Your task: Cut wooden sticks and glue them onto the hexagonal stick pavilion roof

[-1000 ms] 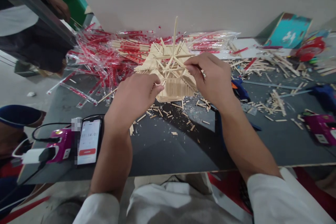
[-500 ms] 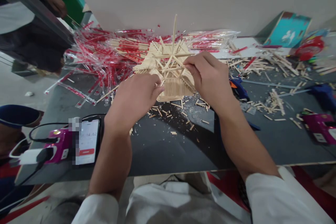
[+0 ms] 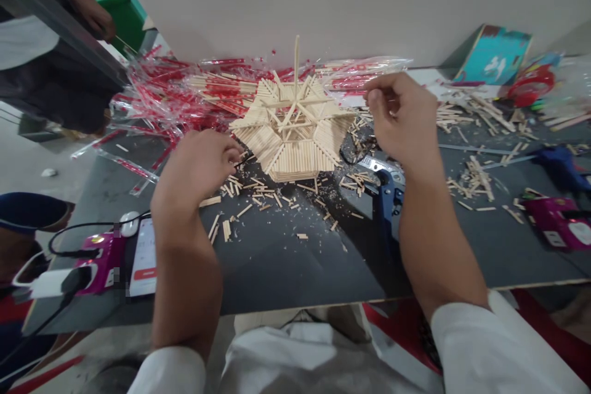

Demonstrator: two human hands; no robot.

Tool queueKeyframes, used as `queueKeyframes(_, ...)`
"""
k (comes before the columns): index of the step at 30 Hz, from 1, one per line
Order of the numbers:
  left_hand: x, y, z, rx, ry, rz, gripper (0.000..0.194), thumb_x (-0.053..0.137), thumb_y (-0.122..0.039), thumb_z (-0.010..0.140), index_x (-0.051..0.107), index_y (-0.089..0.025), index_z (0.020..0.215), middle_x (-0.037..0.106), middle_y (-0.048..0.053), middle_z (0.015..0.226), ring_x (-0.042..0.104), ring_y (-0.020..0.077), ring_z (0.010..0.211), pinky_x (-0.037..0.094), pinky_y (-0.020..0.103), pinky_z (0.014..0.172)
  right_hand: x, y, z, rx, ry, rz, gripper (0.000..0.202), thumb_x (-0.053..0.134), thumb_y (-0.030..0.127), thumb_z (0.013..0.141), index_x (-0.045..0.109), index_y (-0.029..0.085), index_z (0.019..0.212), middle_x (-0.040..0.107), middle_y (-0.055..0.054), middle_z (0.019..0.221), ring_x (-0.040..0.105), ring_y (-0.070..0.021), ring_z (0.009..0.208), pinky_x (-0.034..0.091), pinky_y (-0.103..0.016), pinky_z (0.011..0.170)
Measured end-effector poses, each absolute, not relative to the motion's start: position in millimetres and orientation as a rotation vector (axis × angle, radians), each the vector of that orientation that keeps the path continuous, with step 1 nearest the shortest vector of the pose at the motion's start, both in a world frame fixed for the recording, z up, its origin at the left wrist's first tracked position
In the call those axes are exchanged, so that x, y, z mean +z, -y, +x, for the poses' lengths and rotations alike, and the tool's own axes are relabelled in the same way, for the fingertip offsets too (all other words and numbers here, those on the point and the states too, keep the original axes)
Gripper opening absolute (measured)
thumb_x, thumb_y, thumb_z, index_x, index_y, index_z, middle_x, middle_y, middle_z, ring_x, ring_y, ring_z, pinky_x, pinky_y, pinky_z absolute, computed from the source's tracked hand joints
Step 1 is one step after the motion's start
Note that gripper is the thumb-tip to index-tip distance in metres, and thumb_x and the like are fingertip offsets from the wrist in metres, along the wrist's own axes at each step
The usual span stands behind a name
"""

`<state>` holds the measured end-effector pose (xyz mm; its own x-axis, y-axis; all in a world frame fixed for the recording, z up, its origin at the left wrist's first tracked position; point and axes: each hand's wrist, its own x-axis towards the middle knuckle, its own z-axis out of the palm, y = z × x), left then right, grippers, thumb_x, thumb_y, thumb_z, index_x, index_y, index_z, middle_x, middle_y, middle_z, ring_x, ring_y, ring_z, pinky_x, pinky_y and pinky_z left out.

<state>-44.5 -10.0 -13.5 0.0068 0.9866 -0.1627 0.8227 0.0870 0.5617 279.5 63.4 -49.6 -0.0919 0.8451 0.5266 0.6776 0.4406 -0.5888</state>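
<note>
A pale model built of thin wooden sticks [image 3: 302, 157] stands on the dark table, with sloping panels around an open frame of crossed sticks and one upright stick [image 3: 297, 64] at its top. Left of the model, my left hand [image 3: 196, 166] hovers with loosely bent fingers, apart from it; nothing shows in them. On the other side, my right hand [image 3: 401, 114] is raised clear of the model, its fingers curled and thumb slightly apart, holding nothing visible. Just below my right hand lies a blue-handled cutter [image 3: 390, 197], partly hidden by my forearm.
Red-and-clear plastic wrappers with sticks [image 3: 184, 98] pile up behind. Cut stick pieces [image 3: 258, 188] litter the table [image 3: 286, 277]. A phone [image 3: 144, 258] and a purple power adapter [image 3: 99, 261] sit at left, another purple adapter [image 3: 556, 221] at right. Another person's hand [image 3: 95, 15] shows upper left.
Both hands have come off the stick model and moved apart, the left one leftward, the right one rightward and up. The cutter is now more exposed.
</note>
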Motion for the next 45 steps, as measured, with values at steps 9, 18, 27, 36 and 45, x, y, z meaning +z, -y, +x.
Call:
queueKeyframes(9, -39, -11, -66, 0.285, -1.885, 1.72, 0.035, 0.06, -0.052, 0.086, 0.078, -0.022, 0.084, 0.078, 0.005, 0.079, 0.07, 0.0188, 0.068, 0.048, 0.028, 0.065, -109, -101, 277, 0.842, 1.692, -1.242, 0.025, 0.052, 0.046, 0.1, 0.065, 0.024, 0.105, 0.072, -0.004, 0.093, 0.069, -0.0197, 0.083, 0.059, -0.037, 0.075)
queueKeyframes(18, -44, -14, -52, 0.418, -1.548, 1.465, 0.03, 0.061, -0.048, 0.089, 0.066, -0.019, 0.088, 0.074, 0.009, 0.094, 0.072, 0.0202, 0.081, 0.057, 0.026, 0.063, -104, -97, 264, 1.16, 1.477, -1.253, 0.016, 0.061, 0.035, 0.094, 0.061, 0.026, 0.107, 0.073, -0.006, 0.103, 0.071, -0.0193, 0.09, 0.062, -0.035, 0.073)
queueKeyframes(27, -63, -27, -40, 0.837, -1.422, 1.21, 0.038, 0.074, -0.04, 0.083, 0.066, -0.019, 0.113, 0.074, 0.007, 0.104, 0.07, 0.0181, 0.087, 0.061, 0.027, 0.068, -89, -88, 264, 1.335, 1.332, -1.257, 0.018, 0.067, 0.041, 0.087, 0.061, 0.025, 0.089, 0.074, -0.007, 0.1, 0.071, -0.0195, 0.082, 0.063, -0.039, 0.074)
queueKeyframes(36, -78, -39, -35, 1.146, -1.351, 1.055, 0.022, 0.074, -0.033, 0.082, 0.07, -0.016, 0.097, 0.072, 0.006, 0.101, 0.07, 0.0169, 0.088, 0.06, 0.024, 0.065, -66, -74, 269, 1.584, 1.106, -1.233, 0.015, 0.077, 0.028, 0.079, 0.07, 0.021, 0.09, 0.072, -0.006, 0.095, 0.066, -0.0154, 0.08, 0.059, -0.028, 0.071)
queueKeyframes(45, -82, -43, -33, 1.278, -1.275, 1.056, 0.017, 0.065, -0.031, 0.09, 0.07, -0.015, 0.092, 0.075, 0.007, 0.091, 0.074, 0.0245, 0.098, 0.065, 0.039, 0.085, -53, -63, 270, 1.715, 1.179, -1.219, 0.018, 0.081, 0.024, 0.076, 0.072, 0.019, 0.091, 0.073, -0.005, 0.098, 0.067, -0.0162, 0.087, 0.06, -0.029, 0.077)
